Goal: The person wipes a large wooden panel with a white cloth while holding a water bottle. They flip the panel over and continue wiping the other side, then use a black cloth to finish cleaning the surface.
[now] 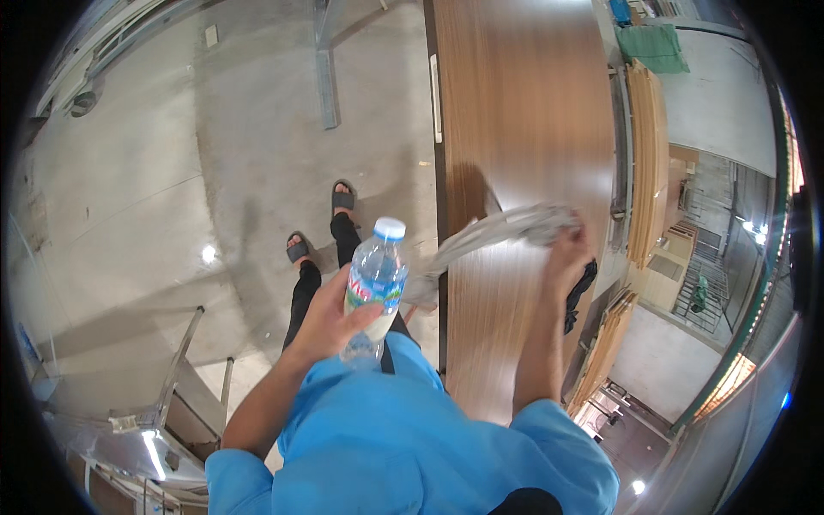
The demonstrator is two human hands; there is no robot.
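Observation:
My left hand (330,318) is wrapped round a clear plastic water bottle (378,287) with a white cap and a colourful label. The bottle stands nearly upright in front of my blue shirt. A grey cloth (506,227) stretches from beside the bottle across the wooden panel (528,112). Its far right end is bunched in my right hand (571,249), which is closed on it above the panel. The cloth's other end hangs by the fingers behind the bottle; whether they hold it too is hidden. Something black and crumpled (581,296) lies beside my right wrist.
The brown panel has a dark left edge. Beyond its right side stand stacked boards (648,154) and a green cloth (652,49). A metal leg (326,90) rests on the concrete floor ahead. Metal frames (184,360) stand at the lower left.

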